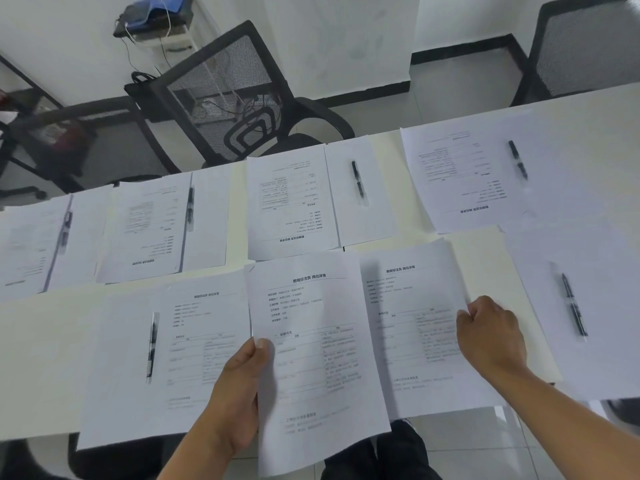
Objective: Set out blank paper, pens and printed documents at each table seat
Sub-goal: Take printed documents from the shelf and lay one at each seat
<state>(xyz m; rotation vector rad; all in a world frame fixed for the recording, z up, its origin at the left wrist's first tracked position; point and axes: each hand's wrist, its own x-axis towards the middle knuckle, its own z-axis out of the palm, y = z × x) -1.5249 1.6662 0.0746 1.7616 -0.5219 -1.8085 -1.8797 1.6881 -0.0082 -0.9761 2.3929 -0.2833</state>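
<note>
2 printed documents are in my hands at the near edge of the white surface (485, 251): my left hand (239, 386) pinches one document (311, 341) raised over the edge, while my right hand's (491, 334) curled fingers (465, 315) grip another document (412, 323) lying flat beside a pen (575, 306) on blank paper (595, 358).

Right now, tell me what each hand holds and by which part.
The left hand pinches a printed document by its left edge. The right hand grips the right edge of another printed sheet lying on the table.
</note>
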